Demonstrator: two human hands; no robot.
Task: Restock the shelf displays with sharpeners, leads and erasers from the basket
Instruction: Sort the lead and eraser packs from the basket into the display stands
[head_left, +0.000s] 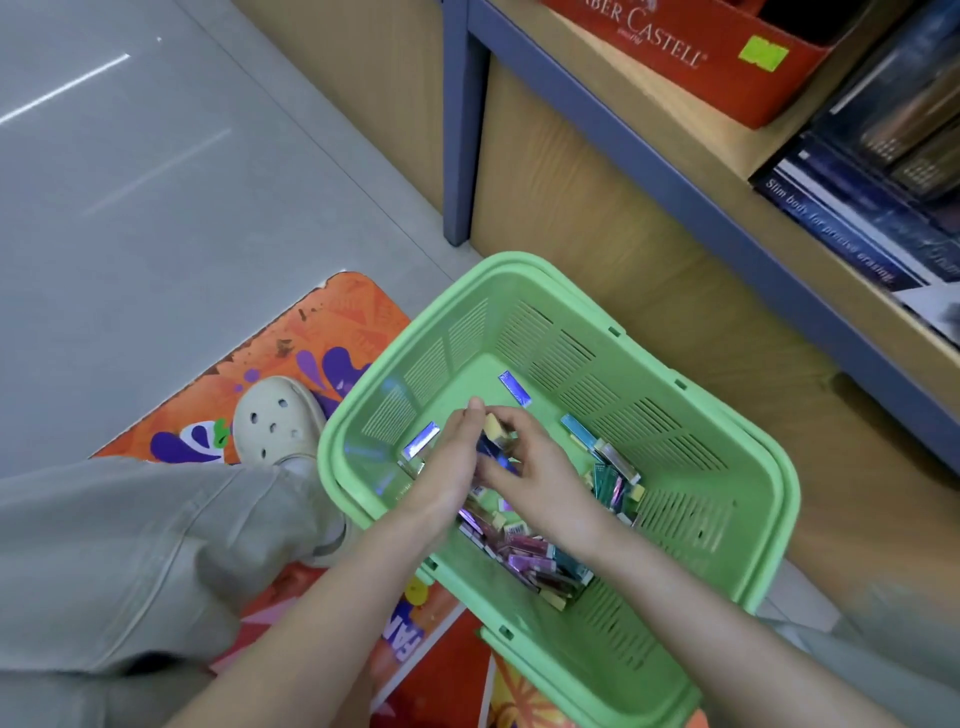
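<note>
A green plastic basket (737, 499) stands on the floor below the shelf. Inside it lies a heap of small shiny packs (524, 551) in pink, teal and blue, with a few loose ones along the walls, such as a blue pack (515, 388). Both my hands reach into the basket. My right hand (540, 467) grips a small bundle of packs (496, 441), fingers curled round it. My left hand (452, 457) lies against the same bundle from the left, fingers fairly straight, fingertips touching its top.
A wooden shelf with a blue metal frame (727, 218) runs at the upper right, carrying a red Faber-Castell box (691, 57) and dark display boxes (883, 171). My leg and a pale clog (275, 421) are on an orange floor mat (311, 338) left of the basket.
</note>
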